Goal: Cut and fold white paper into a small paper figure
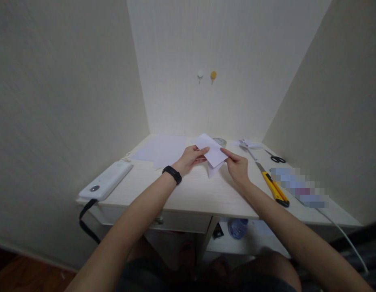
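At the centre of the frame, both hands pinch a folded white paper just above the table: the left hand grips its left edge, the right hand its right corner. Flat sheets lie to the upper left (slightly overlapping), and a yellow utility knife lies at the right.

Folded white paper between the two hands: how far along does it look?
Done: the folded paper already shows several creases and a point hanging below, and a finished-looking paper piece lies further back on the desk. In hand: the left hand and right hand pinch it from either side above the desk. Left: flat sheets lie unfolded; the utility knife and scissors lie untouched.
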### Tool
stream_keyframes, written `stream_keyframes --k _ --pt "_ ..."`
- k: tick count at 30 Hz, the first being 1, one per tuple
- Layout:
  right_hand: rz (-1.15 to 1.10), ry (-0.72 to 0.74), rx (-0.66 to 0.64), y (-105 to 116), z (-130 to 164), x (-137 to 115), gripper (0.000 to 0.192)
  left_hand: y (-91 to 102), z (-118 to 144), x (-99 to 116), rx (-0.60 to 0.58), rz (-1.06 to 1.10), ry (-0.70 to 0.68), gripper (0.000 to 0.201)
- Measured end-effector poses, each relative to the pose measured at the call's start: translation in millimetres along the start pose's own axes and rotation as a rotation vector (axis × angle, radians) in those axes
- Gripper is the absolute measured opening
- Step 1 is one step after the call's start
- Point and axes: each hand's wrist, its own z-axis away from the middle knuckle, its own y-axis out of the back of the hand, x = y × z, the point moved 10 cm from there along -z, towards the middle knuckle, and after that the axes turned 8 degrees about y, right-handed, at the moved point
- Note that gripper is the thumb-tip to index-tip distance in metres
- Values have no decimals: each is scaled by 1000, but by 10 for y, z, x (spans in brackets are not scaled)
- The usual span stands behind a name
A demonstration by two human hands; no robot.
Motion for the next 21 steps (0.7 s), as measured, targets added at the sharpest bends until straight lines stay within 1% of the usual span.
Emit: stream_keyframes --k 3,5,7,9,10,11,13,15,16,18,20,21 --pt "-40 -22 -1 -38 7 51 34 3 -2 -68 6 -25 67 37" --pt "-60 -47 -1 -57 8 105 35 -13 8 -80 5 -60 83 37" --pt "-89 -79 -12 -84 13 153 33 11 19 -46 46 -85 55 34" --pt "-149 -129 -56 -141 27 188 31 71 33 22 118 -96 2 29" --pt "-195 -160 -86 -177 36 197 33 104 41 57 154 -103 -21 27" --pt "-250 -192 -115 -214 47 200 39 135 50 92 184 -115 -42 26" --pt "-370 -260 -146 -260 64 193 59 175 65 155 221 -162 -75 26" --pt "-437 -333 -142 -270 80 202 72 166 73 204 216 -257 -103 28" --pt "-442 -369 -140 -271 90 216 73 135 74 216 191 -314 -114 29" --pt "-418 -428 -171 -302 124 246 61 42 73 210 116 -424 -130 31" --pt "-393 -484 -251 -382 185 281 44 -37 79 190 61 -499 -151 33" --pt "-390 -513 -293 -427 224 299 39 -61 83 186 50 -518 -163 33"
